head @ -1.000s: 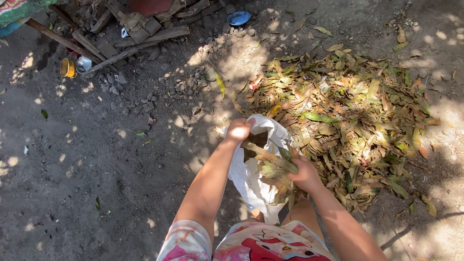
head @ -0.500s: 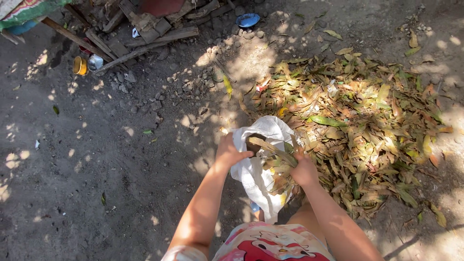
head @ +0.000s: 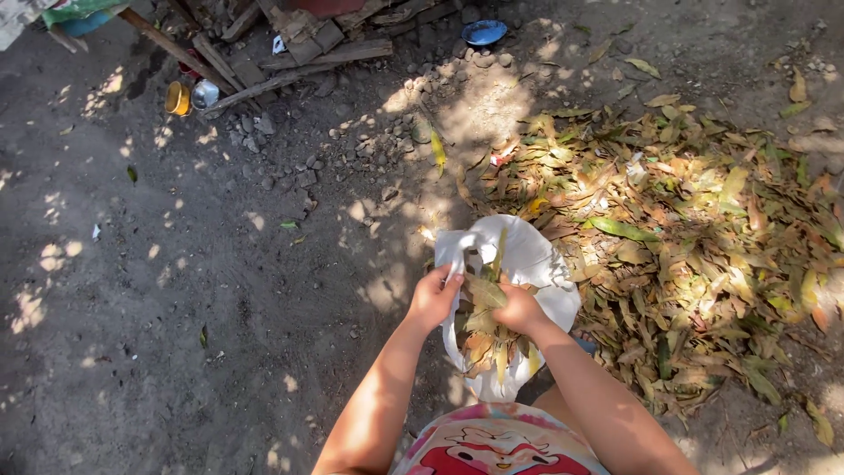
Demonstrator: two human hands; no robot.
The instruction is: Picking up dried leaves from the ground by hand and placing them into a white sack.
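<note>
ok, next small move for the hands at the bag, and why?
Probably push the leaves down into the white bag and let go: the right hand grips a bunch at its mouth, many leaves hanging outside, while the left hand holds the rim open.

- The white bag (head: 536, 264) looked like thin, smooth plastic
- The leaf pile (head: 686, 237) was dry, papery and matt
- The ground (head: 176, 308) was rough, dusty earth
- The planks (head: 299, 53) were weathered wood
</note>
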